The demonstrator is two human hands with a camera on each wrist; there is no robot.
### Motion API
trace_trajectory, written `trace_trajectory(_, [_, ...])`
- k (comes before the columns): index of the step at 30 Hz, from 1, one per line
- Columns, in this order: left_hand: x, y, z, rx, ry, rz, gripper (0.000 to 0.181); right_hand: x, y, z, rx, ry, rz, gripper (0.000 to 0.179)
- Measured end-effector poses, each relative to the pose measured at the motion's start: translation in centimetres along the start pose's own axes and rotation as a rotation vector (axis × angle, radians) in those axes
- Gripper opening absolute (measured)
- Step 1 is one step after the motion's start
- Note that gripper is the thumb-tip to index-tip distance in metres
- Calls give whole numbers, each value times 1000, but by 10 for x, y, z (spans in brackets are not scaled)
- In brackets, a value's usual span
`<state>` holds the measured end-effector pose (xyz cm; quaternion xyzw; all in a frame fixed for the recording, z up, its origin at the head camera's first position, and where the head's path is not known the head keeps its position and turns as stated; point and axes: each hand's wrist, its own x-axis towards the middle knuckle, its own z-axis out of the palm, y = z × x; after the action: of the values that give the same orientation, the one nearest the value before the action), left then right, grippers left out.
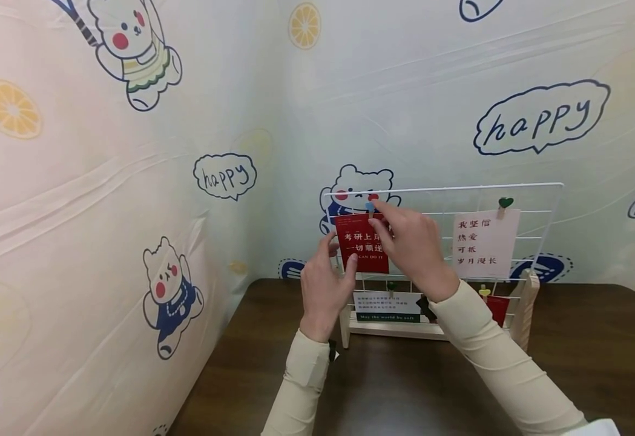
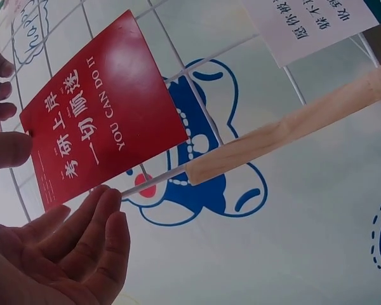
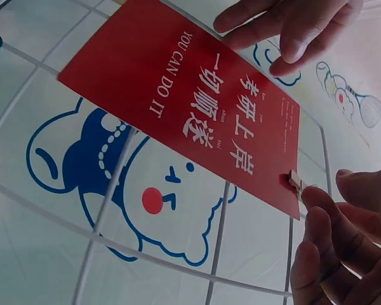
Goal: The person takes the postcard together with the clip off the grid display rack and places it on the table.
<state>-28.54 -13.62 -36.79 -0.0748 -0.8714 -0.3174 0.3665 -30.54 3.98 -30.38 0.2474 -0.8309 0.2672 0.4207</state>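
In the head view a red card (image 1: pixel 362 242) with white lettering hangs at the upper left of a white wire grid (image 1: pixel 505 186). At its top edge is a small wooden clip with a blue heart (image 1: pixel 370 207). My right hand (image 1: pixel 412 245) pinches this clip near the card's upper right corner; in the right wrist view its fingertips cover part of the clip (image 3: pixel 294 181). Beside the card's left edge is my left hand (image 1: pixel 328 290), its fingers loosely bent. Left fingertips (image 2: pixel 108 197) lie close to the card's edge in the left wrist view.
A white card (image 1: pixel 483 245) hangs at right under a green heart clip (image 1: pixel 505 203). Lower on the grid are a white-and-green card (image 1: pixel 387 307) and a smaller red card (image 1: pixel 498 309). The wooden stand (image 1: pixel 526 309) rests on a brown table (image 1: pixel 393 387) before a printed curtain (image 1: pixel 273 109).
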Motion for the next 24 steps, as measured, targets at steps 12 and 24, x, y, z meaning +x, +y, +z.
trace_trajectory(12, [3,-2,-1,-100,-43,-82,59,17,3,0,-114,-100,-19,35])
trace_trajectory(24, [11,-5,0,-97,-73,-115,44,31,2,-5,-185,-230,20,24])
